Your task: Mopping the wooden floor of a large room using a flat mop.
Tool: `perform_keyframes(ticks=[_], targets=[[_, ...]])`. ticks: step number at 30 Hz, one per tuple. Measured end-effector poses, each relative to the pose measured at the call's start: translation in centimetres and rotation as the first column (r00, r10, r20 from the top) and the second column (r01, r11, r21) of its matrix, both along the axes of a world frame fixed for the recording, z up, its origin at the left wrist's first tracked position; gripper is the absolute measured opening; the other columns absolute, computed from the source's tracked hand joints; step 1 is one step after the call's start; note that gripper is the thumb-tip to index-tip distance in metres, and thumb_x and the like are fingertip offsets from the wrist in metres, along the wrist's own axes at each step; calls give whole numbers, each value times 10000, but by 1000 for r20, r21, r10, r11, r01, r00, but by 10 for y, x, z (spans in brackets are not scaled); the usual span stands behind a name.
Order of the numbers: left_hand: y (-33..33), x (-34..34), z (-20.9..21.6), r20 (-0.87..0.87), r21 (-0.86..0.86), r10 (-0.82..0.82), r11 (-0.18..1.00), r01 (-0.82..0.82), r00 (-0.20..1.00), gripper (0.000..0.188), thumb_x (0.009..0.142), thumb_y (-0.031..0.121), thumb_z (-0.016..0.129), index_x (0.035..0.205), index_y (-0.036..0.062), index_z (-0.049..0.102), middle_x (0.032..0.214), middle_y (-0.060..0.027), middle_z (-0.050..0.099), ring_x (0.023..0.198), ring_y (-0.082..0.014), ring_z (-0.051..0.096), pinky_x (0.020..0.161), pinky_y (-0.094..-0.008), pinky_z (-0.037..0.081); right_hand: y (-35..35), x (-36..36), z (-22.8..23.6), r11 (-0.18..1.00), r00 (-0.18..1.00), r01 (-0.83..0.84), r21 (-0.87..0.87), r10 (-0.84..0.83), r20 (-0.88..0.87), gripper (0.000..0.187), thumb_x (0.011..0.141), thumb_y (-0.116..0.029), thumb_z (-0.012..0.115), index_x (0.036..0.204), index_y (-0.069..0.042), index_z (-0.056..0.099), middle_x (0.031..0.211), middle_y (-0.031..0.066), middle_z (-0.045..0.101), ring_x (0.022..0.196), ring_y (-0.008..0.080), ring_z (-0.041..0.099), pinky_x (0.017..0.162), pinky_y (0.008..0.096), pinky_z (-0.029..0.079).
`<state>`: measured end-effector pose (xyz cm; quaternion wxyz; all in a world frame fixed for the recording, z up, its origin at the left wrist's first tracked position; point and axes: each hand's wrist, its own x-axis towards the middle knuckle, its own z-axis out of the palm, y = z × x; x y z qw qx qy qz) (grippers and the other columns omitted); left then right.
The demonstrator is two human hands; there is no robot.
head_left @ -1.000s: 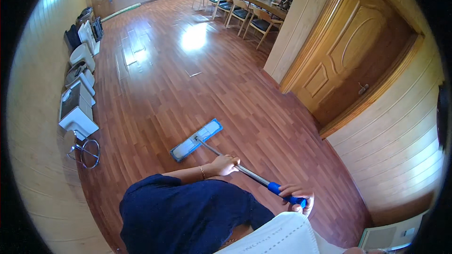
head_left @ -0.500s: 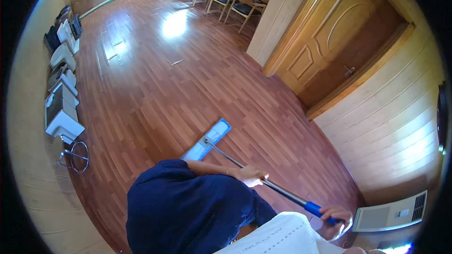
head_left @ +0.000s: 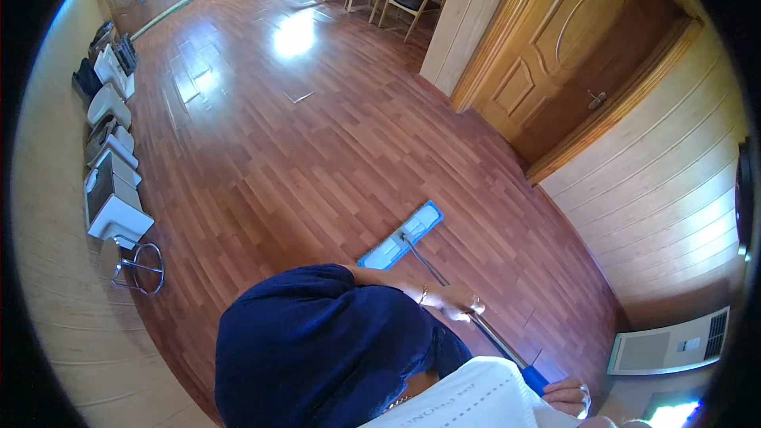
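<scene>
A flat mop with a blue-edged, pale rectangular head [head_left: 388, 250] lies on the wood-look floor in front of me. Its metal pole [head_left: 426, 261] runs back toward my lower right and ends in a blue grip [head_left: 533, 379]. My left hand [head_left: 458, 301], reaching across from a navy sleeve [head_left: 317, 349], is wrapped round the pole partway up. Behind it, my right hand [head_left: 567, 396] is closed at the blue grip's top end. White material [head_left: 476, 396] at the lower edge hides part of my right arm.
Along the left wall stand a round metal stool [head_left: 136, 269], a white cabinet-like piece [head_left: 119, 218] and several white seats [head_left: 109, 107]. Wooden chairs [head_left: 408, 0] line a long table at the back. A wooden door [head_left: 571, 55] and a white floor-standing unit [head_left: 670, 342] are on the right.
The mop head has slid to the right across the floor. My left hand has moved right and my right hand slightly down, both still on the mop.
</scene>
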<state>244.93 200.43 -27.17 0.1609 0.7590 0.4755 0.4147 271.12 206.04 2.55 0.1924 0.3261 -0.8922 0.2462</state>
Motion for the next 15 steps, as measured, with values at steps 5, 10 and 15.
perform_keyframes(ticks=[5,10,15], targets=[[-17,-30,-25,41,12,309,951,-309,950,122,773,180,607,751,100,518,690,-140,578,681,-387,598,559,-493,445,-3,-54,-62,938,945,-8,-347,-106,-310,344,863,-390,665,754,-75,580,564,65,602,509,214,611,473,276,432],[-43,-75,-60,121,-138,636,771,-621,762,159,761,166,556,657,99,457,610,-135,524,602,-368,560,513,-469,403,6,-108,-115,819,991,-125,-561,77,-110,226,831,-219,707,760,-58,566,659,103,583,645,242,602,553,319,498],[-112,-131,-97,184,-117,784,617,-778,593,164,733,45,576,673,63,425,664,-135,493,668,-340,506,592,-431,382,-51,-173,-135,764,969,-48,-644,192,156,213,714,-181,791,792,-58,635,773,100,673,781,300,670,735,426,501]])
